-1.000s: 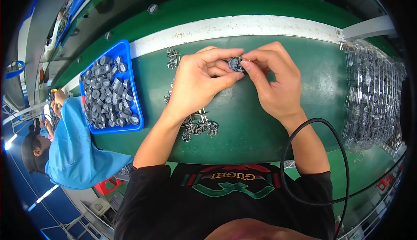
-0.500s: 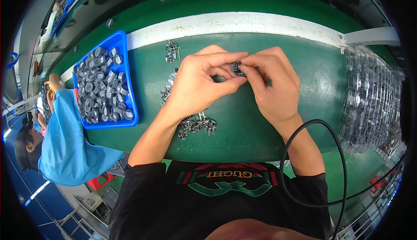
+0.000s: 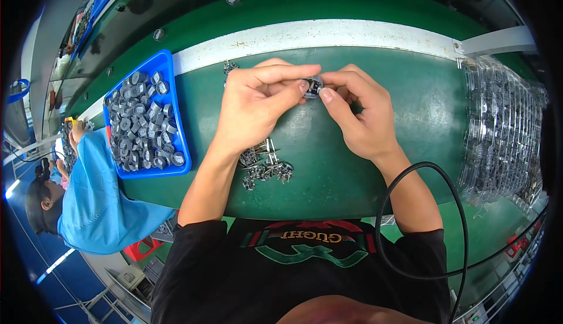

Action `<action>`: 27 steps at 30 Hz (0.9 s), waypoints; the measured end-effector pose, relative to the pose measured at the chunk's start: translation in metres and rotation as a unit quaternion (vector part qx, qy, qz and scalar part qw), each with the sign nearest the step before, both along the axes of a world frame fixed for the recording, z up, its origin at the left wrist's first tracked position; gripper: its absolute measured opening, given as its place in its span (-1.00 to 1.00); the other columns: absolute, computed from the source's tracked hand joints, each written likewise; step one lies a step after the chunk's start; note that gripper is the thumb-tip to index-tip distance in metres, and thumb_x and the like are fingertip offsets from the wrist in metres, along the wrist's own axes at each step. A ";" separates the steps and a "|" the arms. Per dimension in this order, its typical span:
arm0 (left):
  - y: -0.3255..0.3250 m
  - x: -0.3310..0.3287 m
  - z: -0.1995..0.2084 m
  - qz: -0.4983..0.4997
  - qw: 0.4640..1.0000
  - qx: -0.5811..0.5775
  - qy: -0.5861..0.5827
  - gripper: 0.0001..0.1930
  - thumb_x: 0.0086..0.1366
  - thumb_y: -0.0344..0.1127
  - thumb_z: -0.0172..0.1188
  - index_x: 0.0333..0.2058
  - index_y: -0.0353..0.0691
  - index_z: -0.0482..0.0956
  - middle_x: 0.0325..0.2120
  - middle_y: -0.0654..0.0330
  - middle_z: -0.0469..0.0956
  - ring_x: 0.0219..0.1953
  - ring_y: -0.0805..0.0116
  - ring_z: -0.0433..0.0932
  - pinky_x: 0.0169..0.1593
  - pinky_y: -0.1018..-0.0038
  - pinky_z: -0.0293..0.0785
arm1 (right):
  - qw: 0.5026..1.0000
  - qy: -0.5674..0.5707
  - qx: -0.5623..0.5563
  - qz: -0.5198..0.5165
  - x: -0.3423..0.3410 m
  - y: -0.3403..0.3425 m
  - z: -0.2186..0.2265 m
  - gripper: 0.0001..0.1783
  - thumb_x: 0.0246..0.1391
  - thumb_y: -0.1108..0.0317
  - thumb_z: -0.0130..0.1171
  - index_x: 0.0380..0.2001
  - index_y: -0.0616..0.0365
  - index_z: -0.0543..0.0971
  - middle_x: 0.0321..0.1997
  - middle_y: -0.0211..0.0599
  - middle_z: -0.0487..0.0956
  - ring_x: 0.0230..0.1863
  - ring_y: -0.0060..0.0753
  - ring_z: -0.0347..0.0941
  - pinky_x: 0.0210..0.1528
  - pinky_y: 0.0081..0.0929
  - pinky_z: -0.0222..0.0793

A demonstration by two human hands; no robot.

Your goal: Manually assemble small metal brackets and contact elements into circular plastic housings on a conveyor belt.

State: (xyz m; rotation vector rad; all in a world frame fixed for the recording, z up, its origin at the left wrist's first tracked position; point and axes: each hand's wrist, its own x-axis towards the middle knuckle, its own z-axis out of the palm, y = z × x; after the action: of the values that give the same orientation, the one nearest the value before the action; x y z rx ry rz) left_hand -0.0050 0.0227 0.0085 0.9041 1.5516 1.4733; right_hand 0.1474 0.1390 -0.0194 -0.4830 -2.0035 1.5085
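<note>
A small round grey metal part [image 3: 313, 85] is pinched between the fingertips of both hands above the green work surface [image 3: 422, 118]. My left hand [image 3: 258, 110] grips it from the left with thumb and forefinger. My right hand [image 3: 358, 115] holds it from the right. Below my left wrist lies a small heap of metal parts with pins [image 3: 267, 168]. A few more such parts [image 3: 230, 67] lie near the white strip behind my left hand.
A blue tray [image 3: 176, 124] full of round grey parts stands at the left. Stacked clear plastic trays [image 3: 501, 136] with parts lie at the right. A white strip [image 3: 328, 33] runs across the bench. A black cable [image 3: 410, 206] loops by my right forearm. Another person in blue [image 3: 88, 195] works at far left.
Both hands stay together on the small part, with only slight finger shifts. The view has tilted a little, so the bench sits lower in the picture.
</note>
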 end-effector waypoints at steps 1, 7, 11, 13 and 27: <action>0.000 0.000 0.001 0.003 1.000 0.001 -0.003 -0.72 0.24 -0.62 0.21 -0.06 -0.40 0.65 -0.33 0.17 0.59 -0.34 0.47 0.56 -0.22 0.59 0.51 | 1.000 -0.002 -0.030 0.000 -0.001 -0.001 0.000 -0.84 0.14 0.41 0.28 -0.24 0.23 0.61 -0.45 -0.40 0.53 -0.54 -0.66 0.41 -0.51 -0.65 0.29; -0.001 0.002 0.015 0.003 0.998 -0.044 0.054 -0.73 0.23 -0.62 0.20 -0.08 -0.38 0.67 -0.34 0.18 0.63 -0.32 0.51 0.58 -0.20 0.59 0.52 | 0.981 -0.025 -0.191 -0.002 0.002 -0.009 0.001 -0.86 0.16 0.41 0.24 -0.22 0.20 0.60 -0.41 -0.40 0.53 -0.52 -0.62 0.42 -0.46 -0.63 0.32; 0.020 -0.039 0.018 0.076 0.977 -0.003 0.199 -0.75 0.24 -0.45 0.22 -0.11 -0.36 0.68 -0.32 0.16 0.67 -0.32 0.47 0.60 -0.17 0.57 0.50 | 0.995 -0.090 -0.031 0.022 0.001 -0.010 0.005 -0.84 0.14 0.37 0.25 -0.22 0.14 0.59 -0.39 -0.36 0.54 -0.51 -0.49 0.47 -0.43 -0.50 0.39; 0.045 -0.091 0.013 0.155 0.933 -0.051 0.321 -0.71 0.24 -0.42 0.22 -0.08 -0.37 0.67 -0.30 0.12 0.69 -0.30 0.46 0.65 -0.17 0.60 0.50 | 0.983 -0.042 0.175 0.043 0.000 -0.016 -0.006 -0.80 0.08 0.38 0.30 -0.20 0.09 0.61 -0.39 -0.35 0.51 -0.52 -0.45 0.45 -0.46 -0.49 0.41; 0.089 -0.192 -0.045 0.335 0.918 -0.077 0.198 -0.79 0.21 -0.36 0.26 -0.24 -0.36 0.70 -0.39 0.06 0.68 -0.46 0.35 0.66 -0.32 0.53 0.60 | 0.927 -0.063 0.253 0.270 0.004 -0.039 -0.012 -0.76 -0.12 0.34 0.34 -0.33 0.07 0.57 -0.36 -0.37 0.45 -0.31 -0.24 0.50 -0.31 -0.27 0.49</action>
State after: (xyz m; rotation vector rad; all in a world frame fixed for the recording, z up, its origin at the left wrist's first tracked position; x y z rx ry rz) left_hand -0.1969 0.1116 -0.0360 0.6212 2.4151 1.6477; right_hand 0.1512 0.0995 -0.0314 0.2139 -2.6565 1.1753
